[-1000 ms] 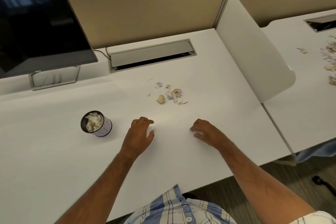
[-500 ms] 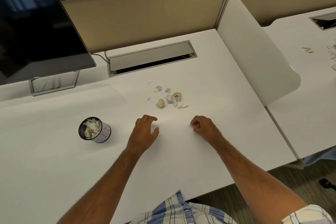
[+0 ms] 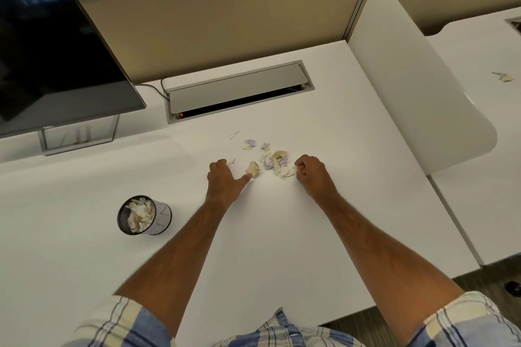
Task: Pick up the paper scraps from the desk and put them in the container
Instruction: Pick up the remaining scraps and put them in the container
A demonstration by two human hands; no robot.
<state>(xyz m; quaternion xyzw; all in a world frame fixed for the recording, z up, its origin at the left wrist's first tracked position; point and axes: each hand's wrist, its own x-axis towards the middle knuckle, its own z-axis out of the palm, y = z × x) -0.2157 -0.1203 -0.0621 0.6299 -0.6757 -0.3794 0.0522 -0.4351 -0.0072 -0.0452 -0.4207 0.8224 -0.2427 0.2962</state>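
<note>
Paper scraps (image 3: 267,159) in loose cluster mid-desk, toward back edge. Left hand (image 3: 222,179) beside tan crumple (image 3: 252,168), thumb touching it, fingers curled, grip not yet closed on it. Right hand (image 3: 310,173) curled at cluster's right side; whether pinching scrap, cannot tell. Container (image 3: 143,215) well apart, toward desk's (image 3: 324,234) front left, already heaped. Risks: tiny bits slip from grip during carry; pieces spill off full rim.

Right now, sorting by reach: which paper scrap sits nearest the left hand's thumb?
The tan crumpled scrap at the left hand thumb tip; the other scraps cluster rightward.
</note>
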